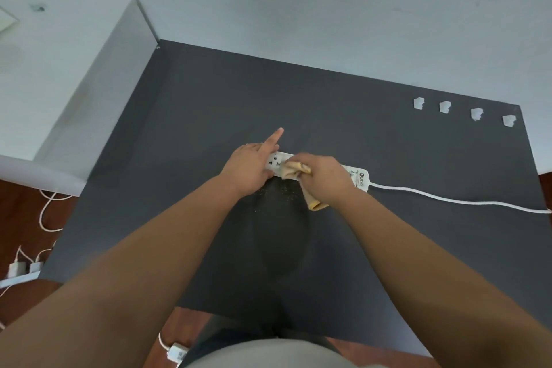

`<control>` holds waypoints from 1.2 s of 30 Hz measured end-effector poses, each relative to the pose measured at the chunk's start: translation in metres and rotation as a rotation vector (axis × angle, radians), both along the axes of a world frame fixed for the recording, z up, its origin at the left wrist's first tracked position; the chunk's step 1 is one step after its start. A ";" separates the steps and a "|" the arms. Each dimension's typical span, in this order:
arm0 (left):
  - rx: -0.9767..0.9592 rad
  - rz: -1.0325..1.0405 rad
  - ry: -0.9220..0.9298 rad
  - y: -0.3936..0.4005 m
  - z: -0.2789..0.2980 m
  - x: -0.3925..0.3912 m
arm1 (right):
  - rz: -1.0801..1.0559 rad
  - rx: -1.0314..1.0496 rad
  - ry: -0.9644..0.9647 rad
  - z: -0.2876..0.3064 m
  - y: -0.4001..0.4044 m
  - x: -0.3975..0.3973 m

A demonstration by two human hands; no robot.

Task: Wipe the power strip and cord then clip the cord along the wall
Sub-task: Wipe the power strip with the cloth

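A white power strip (360,178) lies across the middle of a dark grey mat (209,104). Its white cord (448,199) runs off to the right edge. My left hand (251,167) grips the strip's left end, index finger pointing forward. My right hand (325,178) presses a bunched yellow-beige cloth (291,172) onto the strip's top, hiding its middle. Several white cord clips (445,107) lie in a row at the mat's far right, near the pale wall (328,9).
A white box-like block (59,75) stands at the left against the wall. On the wooden floor at the left lie another strip with chargers (21,270) and loose white cables (44,212). A white plug (176,351) lies near my body.
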State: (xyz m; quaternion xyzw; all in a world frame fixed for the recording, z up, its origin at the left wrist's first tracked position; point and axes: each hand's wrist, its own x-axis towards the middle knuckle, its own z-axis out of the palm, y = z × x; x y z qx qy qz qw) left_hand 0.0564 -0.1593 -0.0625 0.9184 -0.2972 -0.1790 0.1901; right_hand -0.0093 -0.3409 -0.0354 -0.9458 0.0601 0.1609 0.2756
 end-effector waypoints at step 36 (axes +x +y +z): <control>0.042 0.037 -0.050 -0.001 -0.010 -0.007 | -0.038 -0.053 -0.017 -0.008 -0.046 -0.048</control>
